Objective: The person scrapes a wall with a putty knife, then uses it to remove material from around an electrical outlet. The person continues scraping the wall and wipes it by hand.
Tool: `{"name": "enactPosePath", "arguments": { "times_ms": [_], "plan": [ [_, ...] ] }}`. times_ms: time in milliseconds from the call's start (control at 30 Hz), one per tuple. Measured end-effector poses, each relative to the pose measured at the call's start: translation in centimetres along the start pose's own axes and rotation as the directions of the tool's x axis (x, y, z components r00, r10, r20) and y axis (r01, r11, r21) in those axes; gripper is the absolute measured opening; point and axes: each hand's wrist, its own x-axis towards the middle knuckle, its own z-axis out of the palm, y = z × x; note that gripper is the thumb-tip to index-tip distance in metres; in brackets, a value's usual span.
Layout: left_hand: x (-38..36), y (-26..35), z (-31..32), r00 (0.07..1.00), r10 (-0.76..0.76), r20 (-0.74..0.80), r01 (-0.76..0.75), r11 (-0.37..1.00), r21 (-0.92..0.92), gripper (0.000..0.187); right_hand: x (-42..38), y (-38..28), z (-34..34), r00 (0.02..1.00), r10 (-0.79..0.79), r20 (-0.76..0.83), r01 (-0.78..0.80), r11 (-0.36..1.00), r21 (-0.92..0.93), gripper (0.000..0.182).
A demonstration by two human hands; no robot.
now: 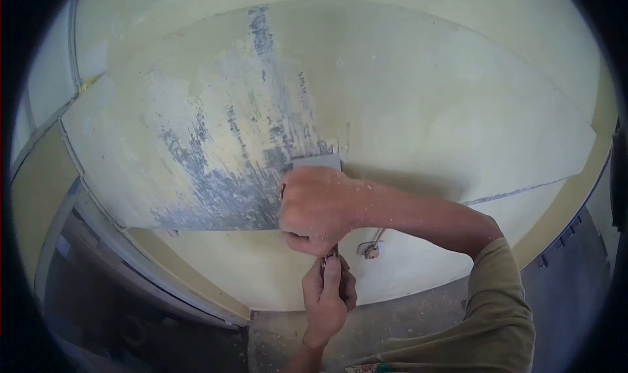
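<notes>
A flat-bladed scraper [320,160] lies against a pale yellow panel [418,98]. My right hand [317,209] is closed in a fist around the scraper just below its blade. Lower down, my left hand [329,294] grips the handle end, its thumb pointing up along it. Left of the blade, the paint is scraped in streaks, and a grey-blue patch [229,196] shows through. Flecks of dust are spread over my right forearm.
A metal hook-like fitting [371,247] sticks out from the surface right of my hands. The panel's lower edge runs behind my hands. At the lower left is a dark opening with a metal frame [157,268]. Dusty floor [418,320] lies below.
</notes>
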Motion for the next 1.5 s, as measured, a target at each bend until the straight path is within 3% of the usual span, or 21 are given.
{"name": "enactPosePath", "arguments": {
  "times_ms": [100,300,367,467,700,800,900,967,1067,1233,1300,1400,1500],
  "plan": [
    [0.2,2.4,0.0,0.997,-0.079,0.022,0.079,0.997,0.006,0.033,0.9,0.3,-0.9,1.0,0.011,-0.02,-0.012,0.997,-0.07,0.023],
    [-0.2,-0.2,-0.4,0.996,-0.084,-0.005,0.084,0.996,0.01,0.033,-0.2,-0.3,0.6,0.996,-0.002,0.088,0.005,0.999,-0.032,0.022],
    [0.1,1.1,-0.1,0.995,-0.096,-0.007,0.096,0.995,0.007,0.033,0.7,0.0,-1.0,0.998,0.049,0.03,-0.048,0.998,-0.045,0.021],
    [-0.9,0.8,-0.4,0.993,-0.119,-0.021,0.119,0.993,0.01,0.034,0.2,-0.1,0.3,0.999,-0.015,-0.049,0.014,1.0,-0.021,0.021],
    [0.3,1.5,-0.3,0.999,-0.048,-0.009,0.048,0.997,0.055,0.033,1.0,-0.2,-0.9,0.997,0.066,0.033,-0.063,0.995,-0.083,0.022],
    [-0.8,0.4,-0.1,0.996,-0.076,-0.034,0.077,0.997,0.016,0.034,0.2,-0.2,0.4,0.999,-0.034,-0.014,0.035,0.999,0.013,0.022],
    [0.9,1.8,0.5,0.999,-0.027,-0.021,0.028,0.998,0.048,0.034,1.3,0.4,-1.2,0.998,-0.057,0.016,0.058,0.996,-0.062,0.017],
    [0.7,1.8,0.1,0.999,-0.03,-0.018,0.03,0.999,0.042,0.034,1.6,0.2,-2.0,0.996,0.033,0.079,-0.023,0.992,-0.127,0.018],
    [-0.1,0.6,-0.7,0.998,-0.063,-0.012,0.063,0.998,0.015,0.035,0.7,-0.5,0.3,0.999,-0.023,0.041,0.024,0.999,-0.029,0.017],
    [0.3,1.8,-0.6,0.993,-0.116,0.008,0.116,0.993,0.012,0.037,1.3,0.3,-0.8,0.999,-0.005,0.052,0.008,0.998,-0.061,0.019],
    [0.4,1.1,-0.3,0.998,-0.068,-0.017,0.069,0.997,0.018,0.037,1.1,-0.1,-0.2,0.998,0.007,0.06,-0.003,0.998,-0.066,0.019],
    [-0.8,1.1,-0.8,0.992,-0.121,-0.025,0.121,0.993,0.005,0.036,0.6,-0.3,0.4,1.0,0.011,-0.008,-0.011,0.999,-0.033,0.02],
    [0.8,3.3,-0.6,0.998,-0.062,0.027,0.059,0.994,0.089,0.035,1.6,0.4,-1.0,0.999,-0.035,0.003,0.035,0.996,-0.077,0.019]
  ]
}}
